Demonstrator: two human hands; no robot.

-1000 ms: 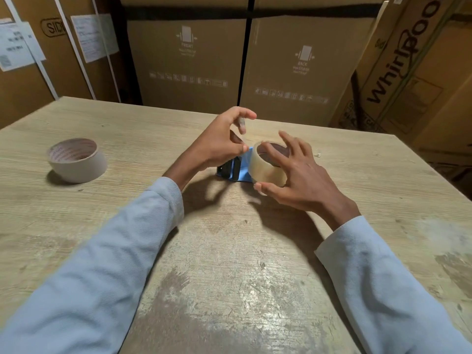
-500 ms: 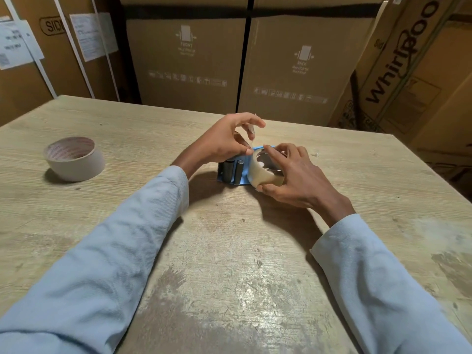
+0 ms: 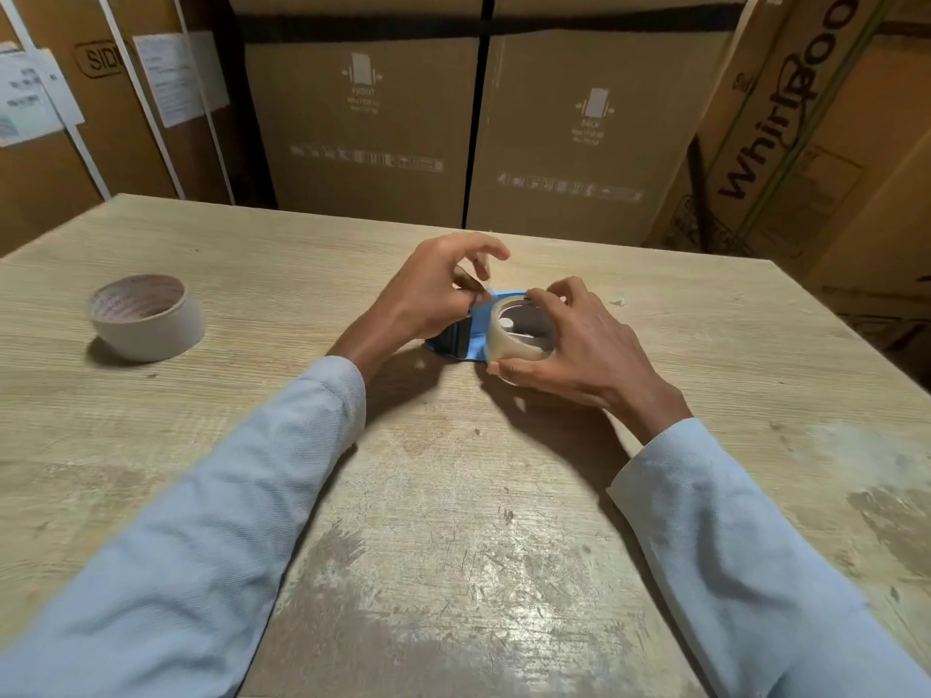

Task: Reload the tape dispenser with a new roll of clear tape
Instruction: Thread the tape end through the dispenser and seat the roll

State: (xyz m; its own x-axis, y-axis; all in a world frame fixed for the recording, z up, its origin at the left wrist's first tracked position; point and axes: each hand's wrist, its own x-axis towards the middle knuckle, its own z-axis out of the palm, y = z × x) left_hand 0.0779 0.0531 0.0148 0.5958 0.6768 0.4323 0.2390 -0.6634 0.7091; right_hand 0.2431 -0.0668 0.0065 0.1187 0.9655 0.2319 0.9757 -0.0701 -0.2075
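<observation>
A blue tape dispenser (image 3: 476, 345) lies flat on the wooden table (image 3: 453, 521), with its dark roller end toward my left. The clear tape roll (image 3: 519, 345) sits flat on the dispenser's hub, whose white centre shows through the hole. My right hand (image 3: 574, 345) grips the roll, thumb on the near side and fingers over the far rim. My left hand (image 3: 433, 294) pinches the loose end of clear tape just above the roller end, and its index finger is raised.
An empty cardboard tape core (image 3: 146, 317) stands on the table's left side. Tall cardboard appliance boxes (image 3: 579, 133) wall off the far edge and the right side. A small white scrap (image 3: 617, 301) lies beyond my right hand.
The roll, tilted half a second ago, now lies flat on the dispenser's hub under my right hand. My left hand has come down closer to the roller end with the tape's loose end.
</observation>
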